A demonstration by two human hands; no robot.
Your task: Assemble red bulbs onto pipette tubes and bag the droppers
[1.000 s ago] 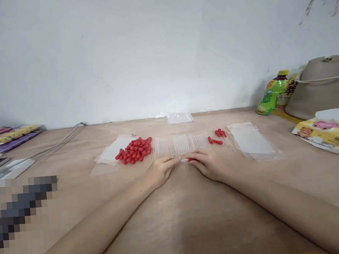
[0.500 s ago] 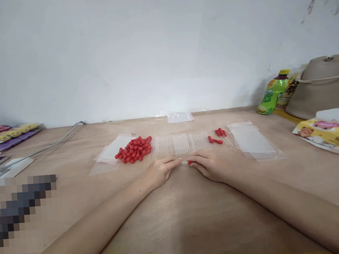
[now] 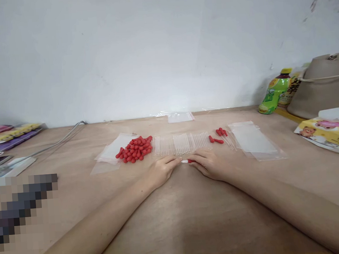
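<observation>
Between my hands lies a thin clear dropper tube [image 3: 184, 161] with a red rubber bulb [image 3: 190, 161] at its right end. My left hand [image 3: 162, 171] is closed on the tube, mostly hiding its left part. Closed around the red bulb is my right hand [image 3: 209, 165]. Just beyond my hands a row of clear tubes [image 3: 180, 143] lies side by side. A heap of red bulbs [image 3: 134, 149] is to the left of the row. Two loose red bulbs [image 3: 216, 139] lie to its right, beside several tubes fitted with red bulbs [image 3: 221, 132].
Clear plastic bags lie at the left [image 3: 106, 156], at the right [image 3: 253, 138] and by the wall [image 3: 181, 117]. A green bottle [image 3: 274, 92], a beige bag [image 3: 323, 87] and a yellow tissue pack [image 3: 328, 131] are on the right. A grey cable [image 3: 60, 141] runs at the left.
Both hands keep almost the same place and the same hold on the tube and bulb. The whole view has shifted very slightly.
</observation>
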